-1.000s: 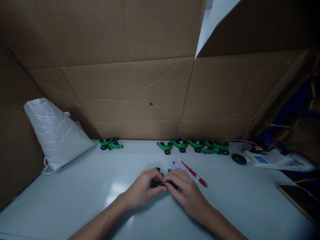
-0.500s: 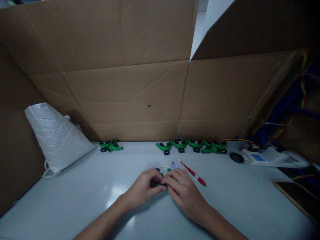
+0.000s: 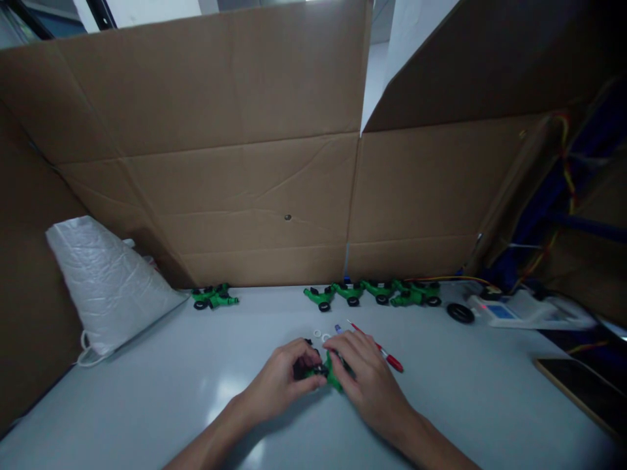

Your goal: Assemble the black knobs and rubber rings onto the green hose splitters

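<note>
A green plastic fitting with black parts is held between my two hands, low over the white table. My left hand closes its thumb and fingers on the black end, hiding part of it. My right hand grips the green body from the other side, fingers curled over it. Just beyond my fingertips lie small white rings and a little purple-blue piece. A red screwdriver rests by my right hand, partly covered by it.
Similar green fittings line the table's back edge, with more at the left. A white bag leans in the left corner. Black rings, a white device with a screen and a dark panel lie right. Cardboard walls enclose the table.
My right fingers have shifted and lifted a little, so more of the green body shows between my hands. The whole scene sits slightly lower in view as the camera tilts up.
</note>
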The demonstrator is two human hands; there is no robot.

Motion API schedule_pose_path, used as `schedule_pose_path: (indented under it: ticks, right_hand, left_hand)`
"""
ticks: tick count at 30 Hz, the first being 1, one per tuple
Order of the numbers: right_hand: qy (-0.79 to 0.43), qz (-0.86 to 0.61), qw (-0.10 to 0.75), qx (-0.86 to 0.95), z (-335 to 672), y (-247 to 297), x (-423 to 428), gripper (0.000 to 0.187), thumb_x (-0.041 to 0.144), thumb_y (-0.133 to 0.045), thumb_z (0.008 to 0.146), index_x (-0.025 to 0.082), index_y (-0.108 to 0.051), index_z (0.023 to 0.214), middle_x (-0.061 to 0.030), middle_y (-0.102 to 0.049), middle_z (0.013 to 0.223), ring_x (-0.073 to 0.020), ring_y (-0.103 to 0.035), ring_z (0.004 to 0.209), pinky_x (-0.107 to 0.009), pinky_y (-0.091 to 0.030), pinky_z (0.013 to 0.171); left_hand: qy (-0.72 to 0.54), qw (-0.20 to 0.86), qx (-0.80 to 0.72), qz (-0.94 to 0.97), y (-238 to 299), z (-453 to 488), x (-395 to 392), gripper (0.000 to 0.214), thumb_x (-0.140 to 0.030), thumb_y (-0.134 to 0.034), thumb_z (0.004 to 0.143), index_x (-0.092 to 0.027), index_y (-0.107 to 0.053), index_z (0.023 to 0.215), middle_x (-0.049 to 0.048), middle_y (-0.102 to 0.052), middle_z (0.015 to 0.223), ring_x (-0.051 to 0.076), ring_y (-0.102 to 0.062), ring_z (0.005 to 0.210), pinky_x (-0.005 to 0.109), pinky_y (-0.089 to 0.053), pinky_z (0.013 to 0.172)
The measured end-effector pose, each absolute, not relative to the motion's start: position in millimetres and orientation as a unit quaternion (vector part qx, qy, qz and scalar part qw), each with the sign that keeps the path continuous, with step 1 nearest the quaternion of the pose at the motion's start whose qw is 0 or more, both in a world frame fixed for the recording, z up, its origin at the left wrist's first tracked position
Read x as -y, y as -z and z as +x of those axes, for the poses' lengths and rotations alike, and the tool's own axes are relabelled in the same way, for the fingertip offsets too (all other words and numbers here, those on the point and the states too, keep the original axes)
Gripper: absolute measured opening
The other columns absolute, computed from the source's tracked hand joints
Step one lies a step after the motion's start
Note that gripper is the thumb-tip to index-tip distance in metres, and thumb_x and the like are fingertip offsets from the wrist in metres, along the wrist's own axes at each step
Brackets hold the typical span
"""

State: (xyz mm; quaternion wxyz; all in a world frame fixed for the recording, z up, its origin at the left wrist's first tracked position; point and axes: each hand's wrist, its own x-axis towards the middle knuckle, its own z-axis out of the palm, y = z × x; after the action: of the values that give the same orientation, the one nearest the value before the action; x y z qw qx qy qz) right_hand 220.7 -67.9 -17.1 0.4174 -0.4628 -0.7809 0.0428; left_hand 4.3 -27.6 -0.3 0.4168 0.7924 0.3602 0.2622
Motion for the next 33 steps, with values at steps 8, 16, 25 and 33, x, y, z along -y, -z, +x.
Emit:
schedule_pose_path:
  ticks: [8,16,25,33]
  right_hand:
    - [0.070,-0.590,0.354,0.723,242.8,36.0,49.2,0.020,0.022,-0.052,0.109,0.025,-0.067,0.122,-0.0087,-0.072,0.106,-0.0297,-0.062,0.100,-0.041,-0.043,0.084]
    - [0.036,-0.607,0.310,0.731,242.6,51.6,45.4,0.017,0.017,-0.056,0.104,0.025,-0.067,0.114,-0.0070,-0.075,0.106,-0.0287,-0.065,0.097,-0.040,-0.040,0.082]
    - [-0.055,-0.613,0.321,0.720,246.5,46.5,46.9,0.012,0.018,-0.060,0.101,0.025,-0.064,0.091,-0.0012,-0.072,0.089,-0.0241,-0.069,0.084,-0.036,-0.040,0.076]
    - [-0.017,-0.604,0.329,0.726,247.0,49.9,45.6,0.021,0.030,-0.056,0.108,0.025,-0.062,0.089,-0.0015,-0.069,0.085,-0.0231,-0.068,0.078,-0.035,-0.041,0.073]
  left_hand:
    - [-0.292,0.398,-0.340,0.800,-7.7,5.1,30.1,0.023,-0.038,-0.072,0.100,-0.016,-0.071,0.108,0.0073,-0.067,0.102,0.020,-0.063,0.095,0.031,-0.048,0.086]
    - [-0.305,0.356,-0.313,0.826,-3.6,5.0,27.7,0.020,-0.034,-0.064,0.105,-0.018,-0.073,0.098,0.0085,-0.068,0.100,0.022,-0.063,0.100,0.033,-0.047,0.092]
    - [-0.302,0.346,-0.310,0.833,0.7,6.3,26.7,0.022,-0.040,-0.069,0.103,-0.019,-0.075,0.097,0.0079,-0.071,0.098,0.022,-0.063,0.096,0.033,-0.047,0.088]
    - [-0.308,0.353,-0.312,0.826,5.4,5.4,25.3,0.025,-0.040,-0.070,0.102,-0.018,-0.074,0.092,0.0076,-0.071,0.096,0.022,-0.063,0.097,0.032,-0.046,0.088]
